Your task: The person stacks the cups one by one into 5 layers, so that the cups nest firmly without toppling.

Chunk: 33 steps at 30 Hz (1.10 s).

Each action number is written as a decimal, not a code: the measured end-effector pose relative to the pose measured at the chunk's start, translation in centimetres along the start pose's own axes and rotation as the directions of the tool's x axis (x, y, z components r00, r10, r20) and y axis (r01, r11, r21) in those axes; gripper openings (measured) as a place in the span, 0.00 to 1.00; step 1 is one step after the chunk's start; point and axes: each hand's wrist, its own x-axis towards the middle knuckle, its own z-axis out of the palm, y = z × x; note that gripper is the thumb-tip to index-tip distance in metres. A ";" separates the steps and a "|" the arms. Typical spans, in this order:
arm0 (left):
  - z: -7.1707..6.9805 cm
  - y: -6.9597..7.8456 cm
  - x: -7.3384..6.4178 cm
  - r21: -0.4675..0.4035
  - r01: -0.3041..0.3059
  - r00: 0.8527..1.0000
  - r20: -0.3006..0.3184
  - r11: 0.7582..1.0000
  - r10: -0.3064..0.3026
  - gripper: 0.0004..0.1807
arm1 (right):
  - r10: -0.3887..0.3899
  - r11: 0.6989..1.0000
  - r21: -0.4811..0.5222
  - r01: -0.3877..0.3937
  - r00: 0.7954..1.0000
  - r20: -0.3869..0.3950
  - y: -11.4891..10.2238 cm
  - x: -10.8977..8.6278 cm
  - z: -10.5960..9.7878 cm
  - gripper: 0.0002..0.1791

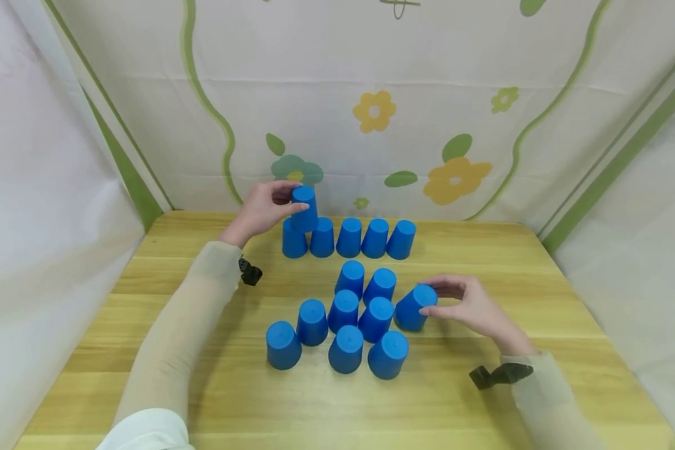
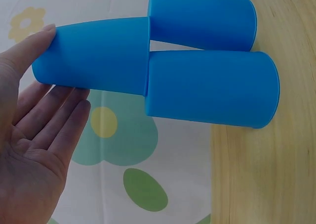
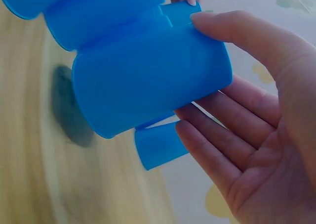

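I have an inverted blue cup (image 1: 304, 209) pinched in my left hand (image 1: 265, 209), straddling the two leftmost back-row cups (image 1: 322, 242). My right hand (image 1: 474, 306) grips another cup (image 1: 414, 309) beside the front cluster (image 1: 345, 310) on the bench (image 1: 230, 381). This looks like second-tier stacking; next calls for a level, gentle release.

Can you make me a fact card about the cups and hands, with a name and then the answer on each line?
Left hand: holds a blue cup above the left end of the back row
Right hand: holds another blue cup beside the front group
Back row: five cups standing in a line
Front group: eight cups, without the held one
Table: wooden
Cloth behind: white, with flowers
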 end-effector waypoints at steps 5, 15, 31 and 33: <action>-0.1 0.0 0.0 0.017 -0.005 1.000 -0.001 1.000 0.005 0.32 | -0.038 0.999 -0.002 0.038 0.996 -0.086 -0.3 1.0 -0.9 0.23; 0.0 -0.1 0.1 0.010 -0.004 1.000 -0.003 1.000 0.004 0.31 | -0.144 0.989 -0.015 0.146 0.944 -0.298 -1.7 4.5 -1.8 0.24; -0.1 0.0 0.0 -0.005 0.032 0.999 0.002 0.999 -0.032 0.34 | -0.086 0.995 0.010 0.097 0.925 -0.371 -2.6 11.1 -3.1 0.26; -0.1 0.1 -0.1 -0.007 0.033 0.999 0.007 0.999 -0.033 0.37 | -0.074 0.996 0.022 0.088 0.925 -0.374 -2.7 11.6 -3.2 0.26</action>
